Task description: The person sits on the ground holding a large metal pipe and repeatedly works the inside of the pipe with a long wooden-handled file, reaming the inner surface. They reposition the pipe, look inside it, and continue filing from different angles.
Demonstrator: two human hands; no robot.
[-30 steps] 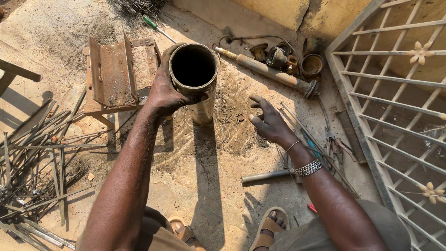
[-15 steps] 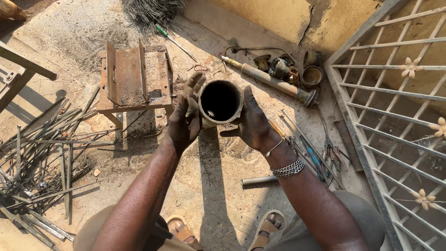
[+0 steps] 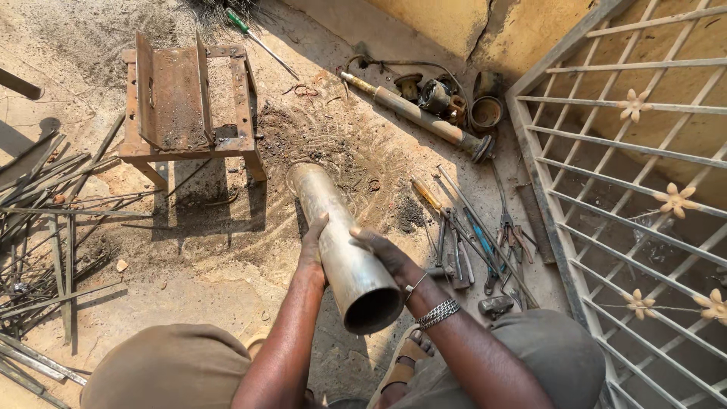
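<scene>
Steel pipe (image 3: 341, 246), dull grey, hollow, held tilted over the sandy ground: open near end toward the camera at lower centre, far end pointing away and slightly left, close to the rusty metal stand (image 3: 189, 102). Long axis runs near-to-far between both forearms. Left hand (image 3: 312, 246) clasps the pipe's left flank at mid-length, fingers laid along the wall. Right hand (image 3: 386, 254) wraps the right flank a little nearer the open mouth, thumb over the top; bracelet on that wrist. Both hands grasping the pipe, about equally near. Loose hand tools (image 3: 473, 242) lie right; steel rods (image 3: 45, 220) left.
</scene>
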